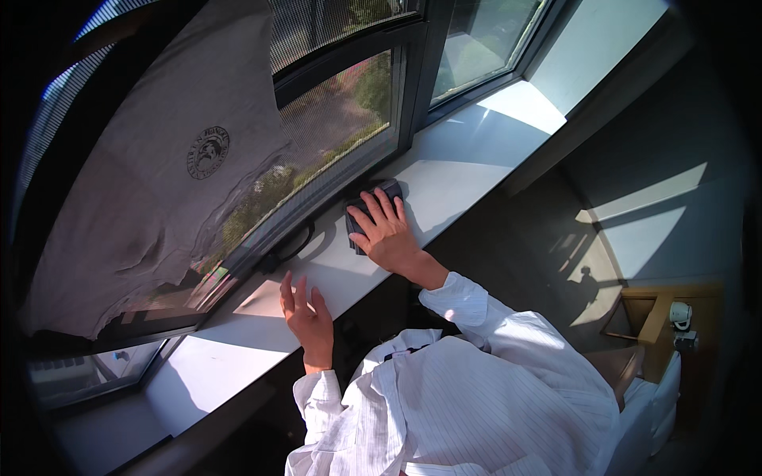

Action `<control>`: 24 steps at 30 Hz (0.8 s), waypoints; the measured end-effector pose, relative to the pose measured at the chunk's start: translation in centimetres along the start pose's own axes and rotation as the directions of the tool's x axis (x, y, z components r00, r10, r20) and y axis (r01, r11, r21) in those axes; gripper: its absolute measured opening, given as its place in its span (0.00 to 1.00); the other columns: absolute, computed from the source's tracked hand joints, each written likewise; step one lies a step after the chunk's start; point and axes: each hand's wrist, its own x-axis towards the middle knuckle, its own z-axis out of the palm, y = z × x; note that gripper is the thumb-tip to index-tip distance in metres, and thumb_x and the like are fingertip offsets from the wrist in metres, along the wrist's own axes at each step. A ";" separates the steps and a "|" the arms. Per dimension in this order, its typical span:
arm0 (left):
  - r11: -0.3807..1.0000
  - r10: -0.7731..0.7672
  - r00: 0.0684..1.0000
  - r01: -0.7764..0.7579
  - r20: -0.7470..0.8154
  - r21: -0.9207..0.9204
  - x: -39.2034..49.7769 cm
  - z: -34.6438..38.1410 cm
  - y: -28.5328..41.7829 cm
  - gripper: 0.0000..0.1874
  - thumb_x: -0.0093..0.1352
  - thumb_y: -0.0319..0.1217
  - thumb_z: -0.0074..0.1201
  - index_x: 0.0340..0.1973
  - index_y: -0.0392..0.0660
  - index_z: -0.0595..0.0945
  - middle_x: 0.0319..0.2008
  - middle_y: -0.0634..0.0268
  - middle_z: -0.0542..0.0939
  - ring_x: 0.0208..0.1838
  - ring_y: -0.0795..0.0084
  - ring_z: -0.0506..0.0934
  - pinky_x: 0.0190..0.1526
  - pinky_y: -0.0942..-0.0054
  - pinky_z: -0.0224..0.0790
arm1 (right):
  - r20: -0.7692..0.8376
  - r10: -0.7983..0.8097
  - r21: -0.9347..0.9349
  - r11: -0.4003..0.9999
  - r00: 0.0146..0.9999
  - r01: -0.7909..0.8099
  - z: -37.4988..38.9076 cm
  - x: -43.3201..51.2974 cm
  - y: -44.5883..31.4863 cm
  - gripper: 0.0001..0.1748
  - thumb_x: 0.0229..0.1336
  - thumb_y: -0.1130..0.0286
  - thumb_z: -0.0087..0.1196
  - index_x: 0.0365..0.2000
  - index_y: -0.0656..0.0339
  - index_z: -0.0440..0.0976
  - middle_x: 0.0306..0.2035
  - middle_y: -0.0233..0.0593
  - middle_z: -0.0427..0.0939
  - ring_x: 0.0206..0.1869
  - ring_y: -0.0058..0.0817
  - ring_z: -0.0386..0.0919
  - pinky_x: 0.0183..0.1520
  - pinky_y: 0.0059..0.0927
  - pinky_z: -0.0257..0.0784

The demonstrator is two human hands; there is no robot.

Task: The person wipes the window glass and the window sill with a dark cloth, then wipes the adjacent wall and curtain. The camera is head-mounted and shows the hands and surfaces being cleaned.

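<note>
My right hand (388, 233) lies palm down with spread fingers on a dark folded cloth (390, 189), pressing it onto the white windowsill (458, 178). The cloth sits close to the dark window frame (411, 89), and the palm covers much of it. Lower and to the left, my left hand (308, 324) is over the sill's front edge, its fingers apart and holding nothing. Just beyond its fingertips, a dark curved window handle (308, 235) juts out from the frame.
A large grey fabric (161, 196) with a printed round emblem hangs before the screened window (345, 107) at left. Sunlight and shadow stripe the sill. Behind me to the right are a wooden cabinet (658, 321), a small white device (680, 315) and white cushions (667, 398).
</note>
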 end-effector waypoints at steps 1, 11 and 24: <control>0.999 0.020 1.000 -0.019 -0.015 0.046 0.3 1.1 0.6 0.20 0.76 0.24 0.61 0.63 0.41 0.83 0.73 0.44 0.74 0.72 0.39 0.75 0.68 0.50 0.72 | 0.015 -0.069 0.063 0.996 0.997 0.068 0.4 -0.1 -0.9 0.33 0.71 0.50 0.61 0.70 0.52 0.74 0.77 0.50 0.66 0.82 0.54 0.57 0.80 0.68 0.51; 0.953 0.040 0.987 0.010 -0.157 0.302 0.3 5.9 1.6 0.21 0.77 0.26 0.57 0.66 0.42 0.82 0.71 0.44 0.76 0.72 0.37 0.75 0.71 0.44 0.66 | 0.068 -0.305 0.261 0.924 0.950 0.278 -2.1 0.4 4.9 0.32 0.66 0.50 0.65 0.66 0.48 0.78 0.75 0.46 0.71 0.79 0.51 0.62 0.79 0.66 0.53; 0.944 0.079 0.980 -0.014 -0.185 0.328 0.6 5.8 3.2 0.19 0.78 0.25 0.55 0.64 0.41 0.82 0.65 0.49 0.82 0.69 0.41 0.77 0.71 0.47 0.68 | -0.016 -0.035 -0.038 0.999 0.999 0.034 -4.2 0.0 10.9 0.32 0.69 0.53 0.63 0.69 0.50 0.76 0.76 0.50 0.68 0.79 0.56 0.62 0.78 0.70 0.54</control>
